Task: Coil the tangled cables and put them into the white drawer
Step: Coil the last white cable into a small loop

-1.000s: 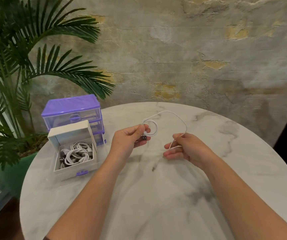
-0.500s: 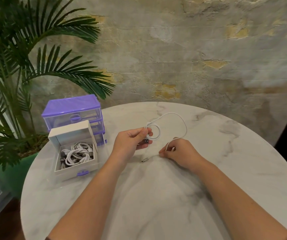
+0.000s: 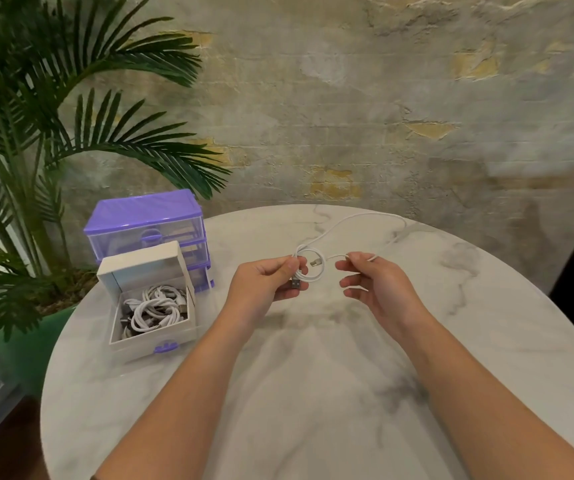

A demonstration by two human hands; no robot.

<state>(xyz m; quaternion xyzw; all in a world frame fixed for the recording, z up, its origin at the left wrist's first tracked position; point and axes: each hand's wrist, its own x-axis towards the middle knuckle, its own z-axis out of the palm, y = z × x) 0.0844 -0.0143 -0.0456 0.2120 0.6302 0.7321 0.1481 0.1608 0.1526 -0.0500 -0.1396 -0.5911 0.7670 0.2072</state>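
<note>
My left hand [image 3: 267,283] pinches a small coil of a white USB cable [image 3: 316,268] above the marble table [image 3: 313,393], its dark plug hanging below my thumb. My right hand [image 3: 372,284] holds the same cable near its other end between thumb and forefinger, and the free plug points left toward the coil. A long loop of the cable arcs back over the table's far side. The white drawer [image 3: 161,341] stands pulled out at the left and holds several coiled white cables [image 3: 154,311].
A purple drawer unit [image 3: 147,223] stands behind the white drawer near the table's left rim. A potted palm [image 3: 36,150] leans in from the left. A rough plaster wall rises behind the round table.
My right hand rose from the table and moved toward the coil, bringing the cable's free end up with it. My left hand kept its hold on the coil.
</note>
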